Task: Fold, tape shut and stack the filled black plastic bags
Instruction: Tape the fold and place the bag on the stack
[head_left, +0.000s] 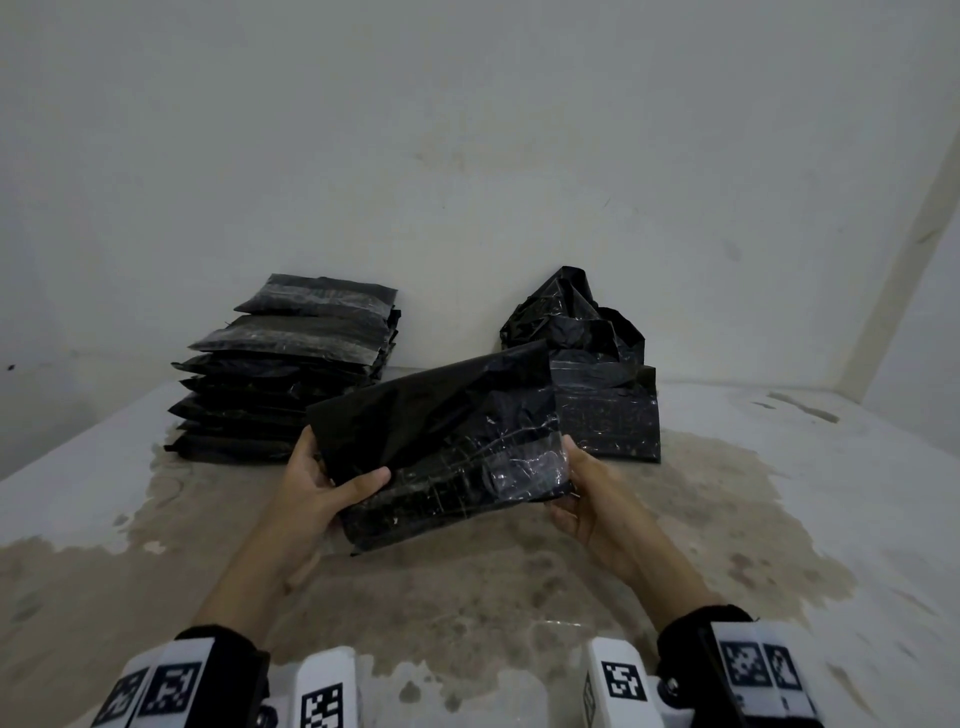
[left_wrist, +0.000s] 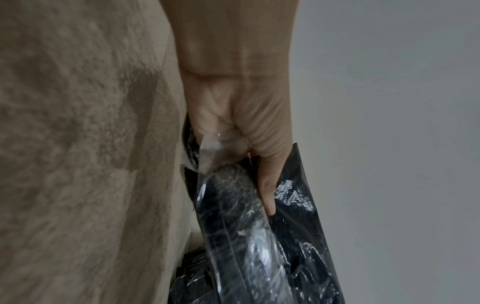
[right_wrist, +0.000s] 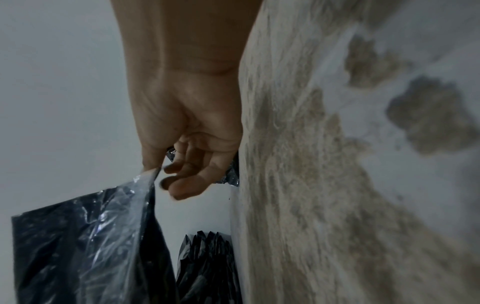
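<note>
Left hand (head_left: 322, 483), right hand (head_left: 582, 493) gripping black bag (head_left: 441, 447) (taped), stack (head_left: 280, 374) behind

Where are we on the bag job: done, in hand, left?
Done: a stack of flat taped bags sits at the back left of the table. In hand: the left hand and right hand hold one black bag above the table, tape across its front. Left: a loose pile of unfolded bags at back right, then stacking this one.
</note>
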